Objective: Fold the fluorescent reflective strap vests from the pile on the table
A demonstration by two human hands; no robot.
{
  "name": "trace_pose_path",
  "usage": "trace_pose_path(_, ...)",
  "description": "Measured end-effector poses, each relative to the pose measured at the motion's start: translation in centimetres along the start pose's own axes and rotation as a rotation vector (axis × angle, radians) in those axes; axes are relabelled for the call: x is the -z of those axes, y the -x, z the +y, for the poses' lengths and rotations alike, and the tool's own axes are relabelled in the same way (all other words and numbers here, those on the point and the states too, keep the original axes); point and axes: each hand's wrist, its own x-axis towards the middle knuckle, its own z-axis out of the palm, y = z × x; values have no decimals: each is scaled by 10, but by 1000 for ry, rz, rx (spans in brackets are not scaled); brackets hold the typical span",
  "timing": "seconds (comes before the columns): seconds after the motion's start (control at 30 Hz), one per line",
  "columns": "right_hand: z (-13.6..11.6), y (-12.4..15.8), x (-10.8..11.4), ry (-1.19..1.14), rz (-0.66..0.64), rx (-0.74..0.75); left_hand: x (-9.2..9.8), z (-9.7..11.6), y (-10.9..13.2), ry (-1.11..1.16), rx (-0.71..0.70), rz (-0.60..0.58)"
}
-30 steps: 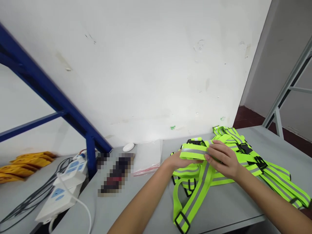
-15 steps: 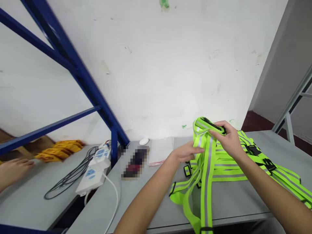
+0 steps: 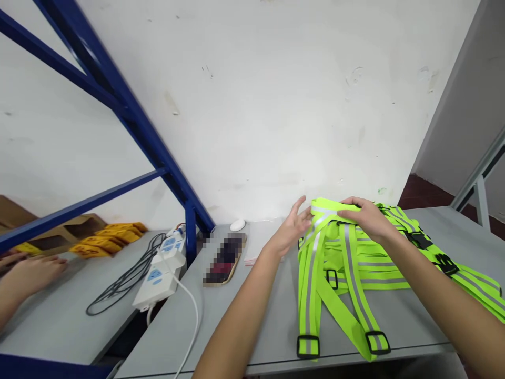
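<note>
Clearly, nothing printed could be read: the dark marks on the yellow packets, at the far left, were too small to make out, and the screen of the phone was blurred into blocks. The power strips, to the left of the phone, bore blue patches around their sockets.

The right hand had its thumb and fingers closed around the top of a folded strap bundle, yellow-green with a silver-grey stripe, raised at the far side of the tabletop, right of centre. The left hand stood with its fingers spread, just to the left of the bundle, its palm free; whether a fingertip brushed the strap could not be told. Lengths of strap hung from the bundle toward the near edge, ending in two black buckles, a left buckle and a right buckle. Behind these and to the right lay a pile of matching straps with black clips.

Beyond the phone was a white oval object. At the left edge, another person's hand rested near a cardboard box.
</note>
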Motion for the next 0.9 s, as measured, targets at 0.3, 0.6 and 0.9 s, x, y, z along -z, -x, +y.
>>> trace_pose_path(0.3, -12, 1, 15, -43, -250, -117, -36, 8, -16, 42, 143, 66)
trace_pose_path(0.6, 4, 5, -4, 310, 209, 55, -65, 10, -20, 139, 72, 303)
trace_pose_path(0.9, 11, -16, -6, -120, 15, -59, -48, 2, -46, 24, 67, 205)
